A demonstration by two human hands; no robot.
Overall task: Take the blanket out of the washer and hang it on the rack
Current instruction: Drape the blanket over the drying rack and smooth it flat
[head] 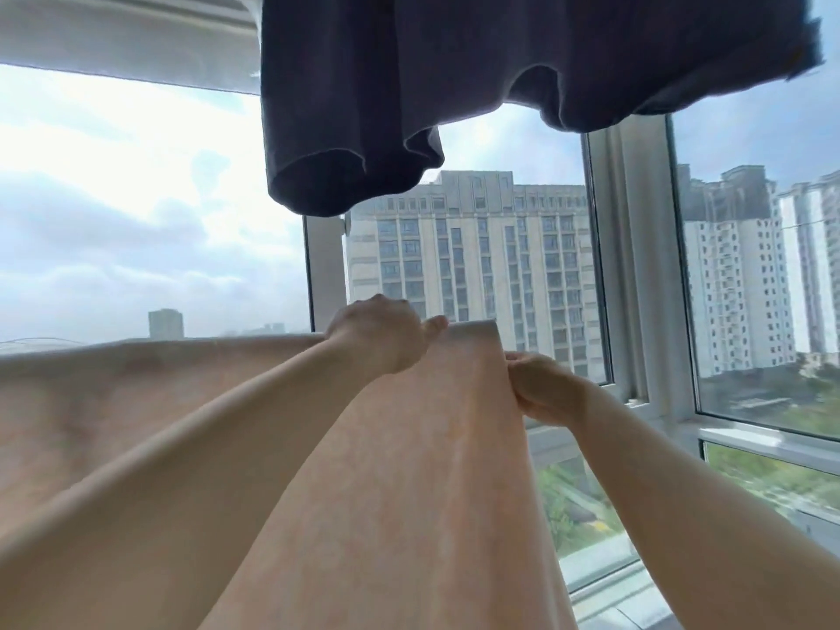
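Left hand [379, 336]: fingers curled over the top edge of the blanket [363, 470], gripping it. Right hand [543, 388]: just right of and below the left, pinching the blanket's side edge. Blanket: peach, top edge running level and leftward from both hands, body dropping below them. Rack bar: hidden under that edge, so cannot be confirmed. Dark garment [454, 84]: hanging above both hands. Window frame [632, 266]: beyond the right hand. Judgement: spreading proceeds rightward, right hand nearer the free corner.

Head camera looks forward, near raised hands [459, 361].
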